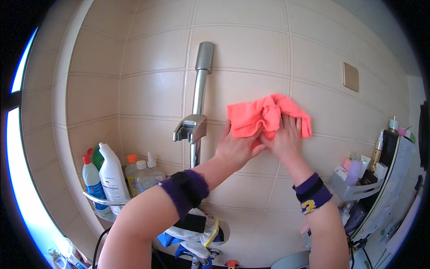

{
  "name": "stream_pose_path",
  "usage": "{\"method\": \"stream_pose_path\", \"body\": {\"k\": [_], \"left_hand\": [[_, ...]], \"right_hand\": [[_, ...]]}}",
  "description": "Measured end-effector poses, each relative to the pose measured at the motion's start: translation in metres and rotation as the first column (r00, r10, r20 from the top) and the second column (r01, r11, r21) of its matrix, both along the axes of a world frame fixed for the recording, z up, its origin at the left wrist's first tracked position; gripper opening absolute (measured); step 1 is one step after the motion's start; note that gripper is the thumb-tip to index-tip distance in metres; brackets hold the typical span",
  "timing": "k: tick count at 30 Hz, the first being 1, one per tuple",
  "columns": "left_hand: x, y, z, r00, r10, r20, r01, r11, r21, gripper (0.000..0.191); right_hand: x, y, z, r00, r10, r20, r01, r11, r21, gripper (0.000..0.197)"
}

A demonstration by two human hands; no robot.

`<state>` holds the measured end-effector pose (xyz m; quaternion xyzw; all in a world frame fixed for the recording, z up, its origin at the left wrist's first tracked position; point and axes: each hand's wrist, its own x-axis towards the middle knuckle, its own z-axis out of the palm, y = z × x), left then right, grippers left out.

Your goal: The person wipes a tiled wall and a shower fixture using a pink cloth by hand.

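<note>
A coral-pink cloth [254,117] lies bunched against the beige wall tiles [242,84], with both hands on it. My left hand [237,144] presses its lower left part, fingers partly under the folds. My right hand [285,138] is spread on the lower right part, its fingertips touching or under the cloth. The thumbs come close together below the cloth. Purple bands with black straps circle both forearms. Left of the hands stands a metal shower rail [200,90] with a handset bracket [190,128] on it.
A corner shelf [111,202] at the left holds several bottles, among them a white angled-neck bottle [112,175]. Gloves or cloths [198,232] hang low at the rail. A grey basket [356,191] with toiletries is at the right, beside a mirror cabinet. A square plate [351,76] sits on the wall.
</note>
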<state>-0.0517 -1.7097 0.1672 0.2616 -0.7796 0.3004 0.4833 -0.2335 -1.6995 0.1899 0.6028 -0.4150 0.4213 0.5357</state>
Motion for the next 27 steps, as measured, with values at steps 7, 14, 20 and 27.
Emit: {"method": "stream_pose_path", "body": {"k": [7,14,20,27], "left_hand": [[-0.007,-0.015,0.038,0.899,0.038,-0.437,-0.040,0.999,0.004,0.070],[-0.005,-0.005,0.022,0.732,-0.084,-0.676,0.245,0.958,0.146,0.074],[-0.016,-0.008,-0.041,0.748,0.018,-0.663,0.107,0.983,0.147,0.076],[0.000,-0.008,0.026,0.719,-0.107,-0.687,0.457,0.817,0.351,0.070]], "right_hand": [[0.068,-0.022,0.094,0.964,0.087,-0.252,-0.104,0.993,-0.056,0.076],[0.097,-0.032,0.084,0.911,0.208,-0.355,-0.209,0.977,0.036,0.053],[0.088,-0.041,0.031,0.817,0.369,-0.442,-0.215,0.908,0.361,0.050],[0.094,-0.034,0.092,0.892,0.187,-0.411,-0.160,0.982,0.100,0.061]]}}
